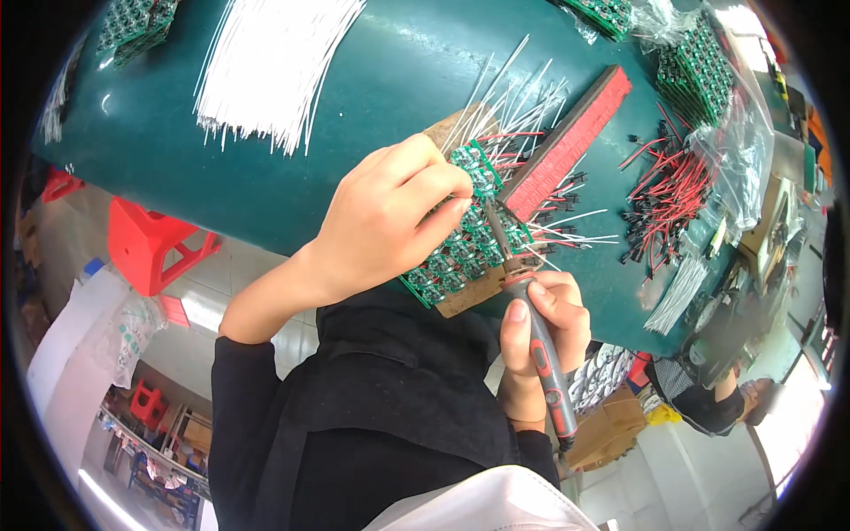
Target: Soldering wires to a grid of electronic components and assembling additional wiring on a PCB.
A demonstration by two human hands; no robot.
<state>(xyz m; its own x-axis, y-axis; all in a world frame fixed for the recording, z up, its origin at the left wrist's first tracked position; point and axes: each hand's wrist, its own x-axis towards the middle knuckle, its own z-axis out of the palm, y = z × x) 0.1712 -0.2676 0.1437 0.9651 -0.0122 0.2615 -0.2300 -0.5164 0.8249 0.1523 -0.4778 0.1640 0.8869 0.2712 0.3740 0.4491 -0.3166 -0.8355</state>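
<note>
In my right hand point(567, 314) is a soldering iron point(542, 354) with a grey and red handle. Its metal tip points up and left, onto a panel of small green circuit boards point(443, 270). My left hand point(385, 208) is over the panel's left side, thumb and fingertips pinched close to the iron's tip; what they grip is too small to make out. Under the panel lies a brown board point(474, 296). White wires point(513, 97) and red and black wires fan out from the panel's far and right sides, beside a long bar with a red face point(575, 142).
A bundle of white wires point(266, 71) lies far left on the green table point(390, 88). To the right are a pile of red and black wires point(673, 186), stacked circuit boards point(695, 75) and a clear plastic bag point(744, 159). A red stool point(150, 243) stands left; another person point(717, 403) is at right.
</note>
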